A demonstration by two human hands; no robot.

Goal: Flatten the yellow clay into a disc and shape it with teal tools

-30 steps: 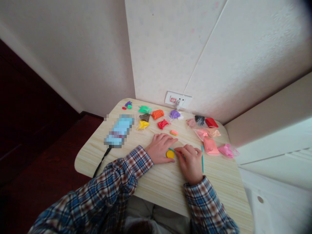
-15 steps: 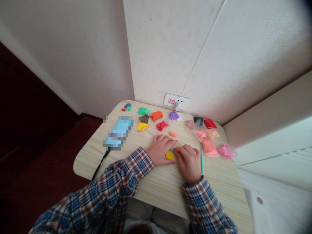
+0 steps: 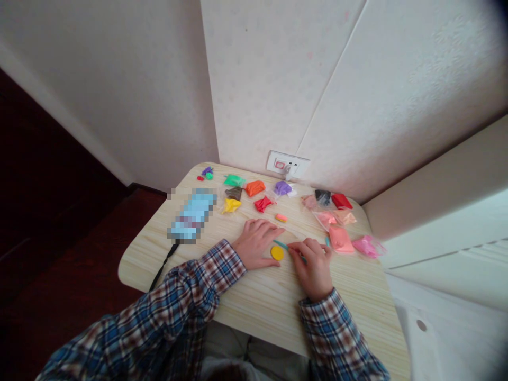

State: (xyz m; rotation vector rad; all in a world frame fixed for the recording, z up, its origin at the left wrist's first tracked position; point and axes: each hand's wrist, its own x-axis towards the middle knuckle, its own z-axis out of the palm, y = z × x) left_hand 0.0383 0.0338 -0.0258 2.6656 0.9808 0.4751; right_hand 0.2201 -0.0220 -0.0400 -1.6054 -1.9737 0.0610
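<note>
A flat yellow clay disc [image 3: 277, 253] lies on the light wood table [image 3: 254, 307], in the gap between thumb and fingers of my left hand [image 3: 259, 244]. That hand rests with its fingers stretched out, holding nothing. My right hand [image 3: 313, 264] pinches a thin teal modelling tool [image 3: 281, 244], whose tip points left just above the disc, near my left fingers. A second teal stick [image 3: 327, 242] lies behind my right hand, mostly hidden by it. Beyond my hands sits a small pink and yellow clay piece [image 3: 281, 217].
Bagged clay lies along the back, including orange [image 3: 255, 188], red [image 3: 263, 203] and yellow [image 3: 232, 205]; more bags, one coral [image 3: 341, 239], lie at right. A blurred phone [image 3: 194, 214] with a black cord is at left. Small clay shapes [image 3: 207, 173] occupy the far left corner.
My right hand has shifted slightly right, drawing the teal tool away from the disc's edge. My left hand has moved a little left, so more of the disc and tool shows.
</note>
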